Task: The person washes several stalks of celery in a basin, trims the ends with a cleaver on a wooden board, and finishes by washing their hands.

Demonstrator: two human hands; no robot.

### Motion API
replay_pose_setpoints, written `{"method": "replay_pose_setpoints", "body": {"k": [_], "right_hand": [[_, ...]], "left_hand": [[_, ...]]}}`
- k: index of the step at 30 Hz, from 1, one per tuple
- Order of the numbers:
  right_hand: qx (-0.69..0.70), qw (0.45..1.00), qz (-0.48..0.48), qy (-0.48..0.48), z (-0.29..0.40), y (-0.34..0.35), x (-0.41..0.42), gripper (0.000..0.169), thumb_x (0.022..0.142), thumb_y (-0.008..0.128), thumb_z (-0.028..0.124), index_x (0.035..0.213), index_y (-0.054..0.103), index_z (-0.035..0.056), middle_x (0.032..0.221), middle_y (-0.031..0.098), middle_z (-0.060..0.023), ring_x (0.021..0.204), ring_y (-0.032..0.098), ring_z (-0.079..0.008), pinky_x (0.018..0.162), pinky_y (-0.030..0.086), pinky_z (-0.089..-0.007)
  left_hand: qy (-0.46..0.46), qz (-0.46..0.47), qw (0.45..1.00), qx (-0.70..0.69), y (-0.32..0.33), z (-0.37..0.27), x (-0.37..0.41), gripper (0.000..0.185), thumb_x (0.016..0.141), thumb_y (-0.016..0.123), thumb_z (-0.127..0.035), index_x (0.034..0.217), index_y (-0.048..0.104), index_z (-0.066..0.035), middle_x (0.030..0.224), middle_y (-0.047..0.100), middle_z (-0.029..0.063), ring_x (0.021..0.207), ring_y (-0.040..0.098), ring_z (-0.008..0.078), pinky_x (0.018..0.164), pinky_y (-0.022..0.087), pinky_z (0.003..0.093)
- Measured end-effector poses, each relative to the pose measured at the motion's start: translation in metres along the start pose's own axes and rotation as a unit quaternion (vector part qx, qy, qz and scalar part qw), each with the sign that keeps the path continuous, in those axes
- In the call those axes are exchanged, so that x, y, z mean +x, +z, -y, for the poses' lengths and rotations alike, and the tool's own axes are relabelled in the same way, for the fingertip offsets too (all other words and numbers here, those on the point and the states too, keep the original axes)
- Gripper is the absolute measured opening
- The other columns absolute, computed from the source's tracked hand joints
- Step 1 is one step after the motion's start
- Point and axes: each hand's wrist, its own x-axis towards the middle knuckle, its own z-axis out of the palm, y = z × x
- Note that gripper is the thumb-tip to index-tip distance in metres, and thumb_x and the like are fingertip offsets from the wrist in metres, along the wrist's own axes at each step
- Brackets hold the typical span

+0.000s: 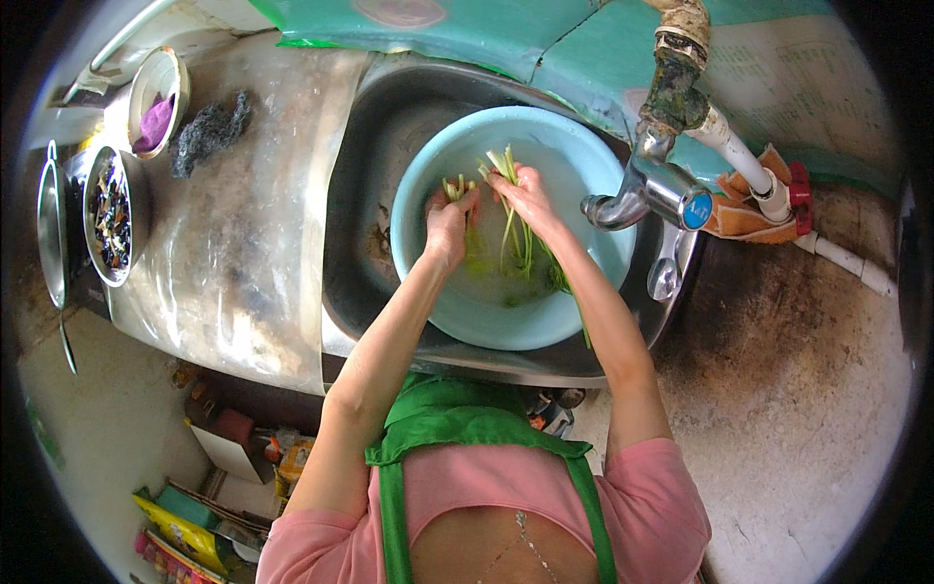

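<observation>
A light blue plastic basin [511,339] stands in a metal sink [368,182], with cloudy water in it. Over the basin's left part, my left hand [449,223] is closed around a short bunch of green stalks [458,190], their lower parts hidden or under water. Further right, my right hand [527,198] grips a bunch of leafy green stems [525,248]. Its pale cut ends point up, and the leaves trail into the water and partly behind my right forearm. One green stem hangs over the basin's near rim. The two hands are close together but apart.
A chrome faucet [642,193] reaches over the basin's right rim. A spoon [662,274] lies at the sink's right edge; an orange cloth [751,219] wraps the pipe. Leftward are a dark scouring mesh [211,131], a bowl with purple cloth [182,80], a bowl of dark pieces [130,274] and a strainer [52,233].
</observation>
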Motion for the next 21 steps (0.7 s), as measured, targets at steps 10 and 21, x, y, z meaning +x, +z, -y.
{"method": "replay_pose_setpoints", "body": {"k": [10,21], "right_hand": [[-0.433,0.893,-0.11,-0.045,0.008,0.021,-0.002,0.026,0.087,0.057,0.02,0.104,0.058,0.0012,0.087,0.065,-0.0187,0.082,0.063,-0.0347,0.067,0.05,-0.0429],[-0.232,0.939,-0.124,-0.222,0.038,0.066,-0.04,0.041,0.095,0.043,0.024,0.13,0.046,0.0032,0.124,0.052,-0.02,0.111,0.049,-0.037,0.098,0.034,-0.0452]], "left_hand": [[-0.112,-0.039,0.991,-0.057,0.01,-0.002,0.006,0.022,0.091,0.05,-0.02,0.108,0.051,-0.006,0.093,0.056,0.0067,0.083,0.054,0.0182,0.071,0.045,0.0327],[-0.129,0.146,0.921,-0.336,0.003,-0.007,0.004,0.039,0.094,0.043,-0.038,0.117,0.049,-0.007,0.114,0.053,0.0107,0.105,0.05,0.0268,0.093,0.041,0.0432]]}}
